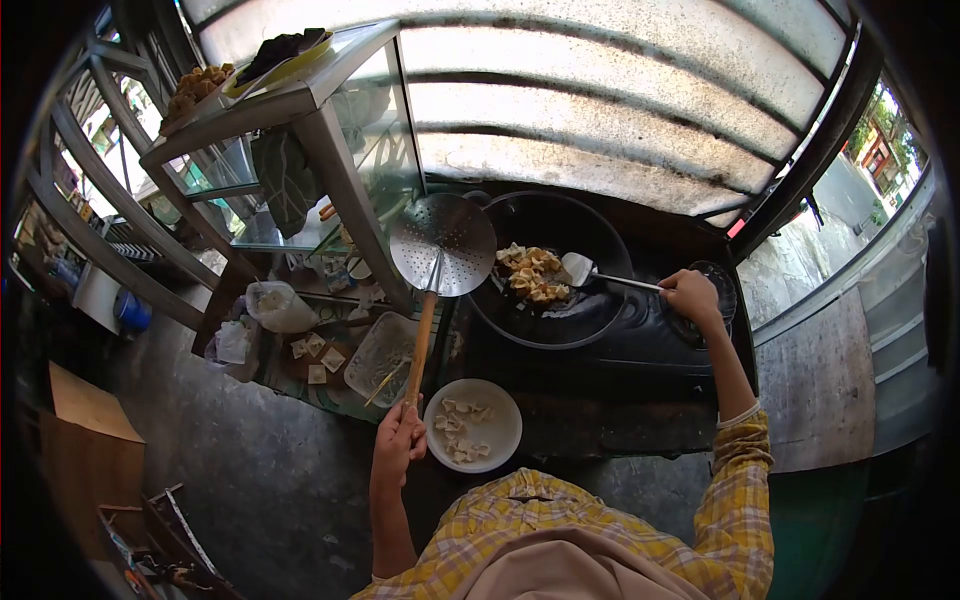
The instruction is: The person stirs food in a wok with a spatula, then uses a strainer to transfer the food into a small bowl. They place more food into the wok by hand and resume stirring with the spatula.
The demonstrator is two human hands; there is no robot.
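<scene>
My left hand (pixel 401 437) is wrapped around the wooden handle of a round, perforated metal skimmer (pixel 442 245). My right hand (pixel 692 298) is closed on the handle of a metal spatula (pixel 579 270), its blade against crisp golden-brown fried pieces (pixel 534 274) inside the dark, rounded wok (pixel 552 330). Pale, folded pieces (pixel 461 425) lie in a smooth white bowl (pixel 513 440).

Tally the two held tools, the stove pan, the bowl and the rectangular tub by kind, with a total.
Round perforated metal skimmer with wooden handle: 1
Metal spatula with long thin handle: 1
Large round black metal pan: 1
Round white bowl: 1
Clear rectangular plastic tub: 1
Total: 5
</scene>
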